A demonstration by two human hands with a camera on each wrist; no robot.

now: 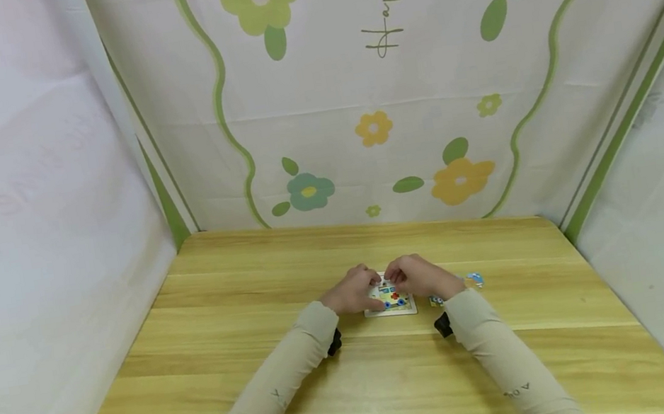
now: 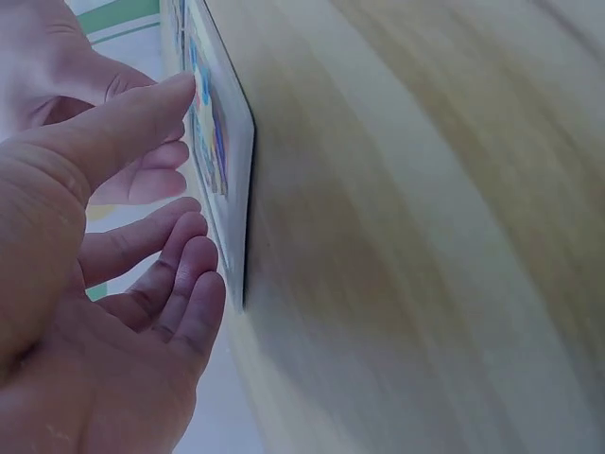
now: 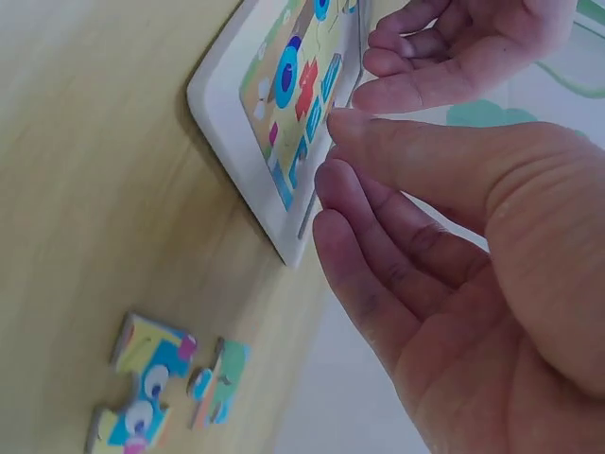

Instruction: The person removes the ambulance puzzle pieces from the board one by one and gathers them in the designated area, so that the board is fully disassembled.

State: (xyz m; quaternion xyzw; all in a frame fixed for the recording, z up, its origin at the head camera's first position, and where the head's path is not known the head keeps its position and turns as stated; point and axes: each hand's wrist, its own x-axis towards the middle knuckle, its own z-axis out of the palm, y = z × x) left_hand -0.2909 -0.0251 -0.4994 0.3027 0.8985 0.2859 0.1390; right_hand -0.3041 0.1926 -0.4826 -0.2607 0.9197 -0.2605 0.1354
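Toward the far middle of the pale-brown wood-grain tabletop (image 1: 384, 385), we find a square, white-rimmed puzzle tray (image 3: 225, 123) bearing a bright vehicle picture with a red cross (image 3: 307, 90). We judge the chief risk to be slippage: uneven pressure from one side could skid the thin tray or lift a part of the picture, since nothing we can see fixes it to the wood. We also consider misalignment possible at the tray's far edge, where fingers mask the work. To the right, we record a blue-and-yellow jigsaw piece with cartoon eyes (image 3: 156, 380) and, just beside it, a smaller green-and-blue jigsaw piece (image 3: 225, 383); a low sweep of the right wrist could scatter either.

As to position, the tray lies between both hands. The left grip (image 1: 351, 292) straddles its left side, thumb toward the near part and fingertips toward the far, well apart. The right grip (image 1: 418, 276) reaches over the far right part, its thumb and fingertips close to one another; we cannot tell whether anything is pinched there, nor confirm contact with the tray.
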